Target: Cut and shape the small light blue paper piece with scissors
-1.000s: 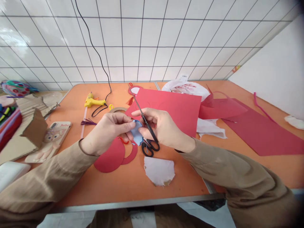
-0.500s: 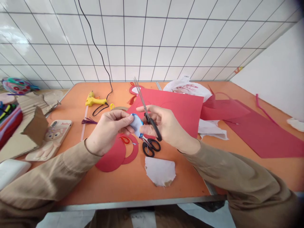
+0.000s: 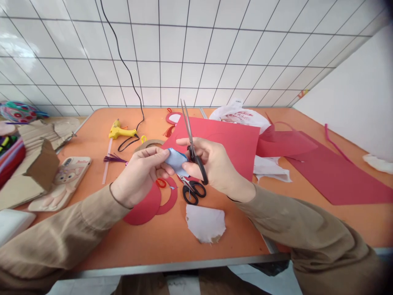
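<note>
A small light-blue piece (image 3: 176, 161) with a darker blue edge is pinched between the thumb and fingers of my left hand (image 3: 138, 170). My right hand (image 3: 215, 166) holds black-handled scissors (image 3: 196, 157), their blades pointing up and away. The thumb of that hand also touches the right end of the blue piece. Below the hands lies a second pair of black-handled scissors (image 3: 194, 191) on the orange table (image 3: 153, 250). A red disc (image 3: 143, 209) and a red ring (image 3: 172, 198) overlap beneath my left hand.
A yellow glue gun (image 3: 121, 131) with a black cord stands at the back left. Red sheets (image 3: 227, 143), a plastic bag (image 3: 242, 116) and a white scrap (image 3: 205, 223) lie around. Cardboard (image 3: 33, 172) and a phone (image 3: 66, 176) are at the left.
The blue piece has turned to lie more level between my hands, showing more of its pale side. The held scissors' blades have swung slightly right and upright. The view has shifted slightly.
</note>
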Motion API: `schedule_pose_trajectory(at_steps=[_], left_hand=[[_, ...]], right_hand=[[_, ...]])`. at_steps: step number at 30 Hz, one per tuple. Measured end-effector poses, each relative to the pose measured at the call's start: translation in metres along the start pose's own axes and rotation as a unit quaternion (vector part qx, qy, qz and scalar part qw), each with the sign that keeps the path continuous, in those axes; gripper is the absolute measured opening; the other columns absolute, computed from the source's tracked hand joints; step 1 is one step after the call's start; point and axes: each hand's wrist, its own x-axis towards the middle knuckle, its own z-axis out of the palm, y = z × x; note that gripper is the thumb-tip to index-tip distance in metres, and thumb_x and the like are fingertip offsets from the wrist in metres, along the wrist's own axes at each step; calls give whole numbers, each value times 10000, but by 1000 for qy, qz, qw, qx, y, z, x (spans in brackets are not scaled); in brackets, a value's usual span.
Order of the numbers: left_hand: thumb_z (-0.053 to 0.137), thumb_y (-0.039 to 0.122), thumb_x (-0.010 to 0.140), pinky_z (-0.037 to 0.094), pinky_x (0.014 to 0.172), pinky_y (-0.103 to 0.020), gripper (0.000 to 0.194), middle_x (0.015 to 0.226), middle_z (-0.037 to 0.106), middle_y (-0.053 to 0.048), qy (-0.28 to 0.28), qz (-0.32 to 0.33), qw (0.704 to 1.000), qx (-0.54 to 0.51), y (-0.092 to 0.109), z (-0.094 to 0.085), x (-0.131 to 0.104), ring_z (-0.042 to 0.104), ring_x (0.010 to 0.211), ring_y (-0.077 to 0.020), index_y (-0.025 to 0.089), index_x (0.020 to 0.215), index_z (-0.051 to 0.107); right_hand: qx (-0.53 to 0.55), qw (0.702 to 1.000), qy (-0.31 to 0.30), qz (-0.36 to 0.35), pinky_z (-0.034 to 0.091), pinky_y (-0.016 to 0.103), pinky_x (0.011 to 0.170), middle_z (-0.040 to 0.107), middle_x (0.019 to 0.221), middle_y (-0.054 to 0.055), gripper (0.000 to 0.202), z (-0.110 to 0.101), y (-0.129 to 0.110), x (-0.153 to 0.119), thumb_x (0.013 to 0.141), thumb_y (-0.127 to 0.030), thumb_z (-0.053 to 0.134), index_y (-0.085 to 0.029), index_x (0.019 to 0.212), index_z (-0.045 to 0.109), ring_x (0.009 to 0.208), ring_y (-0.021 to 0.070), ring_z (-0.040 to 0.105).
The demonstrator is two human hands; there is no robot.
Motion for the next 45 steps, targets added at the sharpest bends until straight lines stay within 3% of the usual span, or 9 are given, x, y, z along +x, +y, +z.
schedule_pose_trajectory(at_steps=[6, 11, 20, 26, 29, 36, 41, 45], left_hand=[[889, 174, 554, 409, 475, -185, 230, 580, 629, 20, -34, 1, 999, 26, -2, 1, 1, 515, 481, -60, 139, 676, 697], [840, 216, 621, 285, 414, -211, 141, 470, 519, 36, -29, -5, 997, 66, -4, 0, 2, 392, 427, -57, 146, 654, 722], [848, 198, 599, 329, 465, -213, 237, 561, 546, 47, 5, 57, 998, 3, -6, 3, 1, 418, 459, -49, 163, 612, 615], [811, 189, 655, 343, 480, -207, 225, 565, 554, 42, 27, 75, 997, -6, -12, 7, -2, 452, 489, -63, 168, 633, 588], [797, 194, 669, 328, 451, -206, 196, 559, 553, 41, 30, 67, 997, -3, -13, 9, -6, 457, 477, -67, 170, 654, 603], [842, 203, 618, 372, 452, -171, 237, 575, 602, 31, 16, 42, 998, -31, -14, 11, -9, 454, 447, -40, 152, 644, 612], [904, 142, 500, 379, 433, -158, 298, 611, 644, 32, 5, 11, 999, -51, -14, 13, -8, 450, 443, -32, 150, 667, 657], [881, 193, 565, 326, 416, -149, 232, 477, 531, 46, -8, 3, 999, -47, -13, 13, -7, 390, 423, -23, 125, 593, 661]], right_hand=[[10, 1000, -17, -4, 462, 262, 509, 524, 611, -63, 483, -3, -1, 2, 630, -125, 607, -176, 1110, 633, 523, 111, 508], [23, 998, -48, -46, 505, 293, 618, 581, 719, -28, 400, -4, -1, 0, 658, -123, 644, -192, 1051, 649, 636, 128, 561], [63, 997, -42, 24, 518, 317, 584, 574, 692, -32, 634, -7, -10, -5, 651, -263, 816, -189, 1218, 543, 649, 164, 591], [-8, 999, -4, -49, 525, 356, 670, 594, 773, -8, 690, -3, -6, -11, 650, -242, 844, -268, 1270, 541, 722, 197, 603], [-36, 997, 19, -64, 540, 365, 725, 613, 794, 12, 639, -1, -4, -11, 664, -187, 815, -281, 1244, 562, 797, 227, 628], [-45, 994, 47, -90, 539, 319, 655, 594, 741, 0, 440, 0, -4, -8, 688, -105, 638, -218, 1112, 600, 674, 167, 598], [-43, 992, 48, -107, 531, 282, 614, 581, 717, -35, 440, 1, -2, -8, 673, -105, 600, -221, 1096, 624, 638, 132, 583], [-19, 993, 37, -108, 536, 288, 632, 586, 720, -35, 438, 2, 0, -8, 682, -115, 628, -220, 1107, 637, 649, 129, 585]])
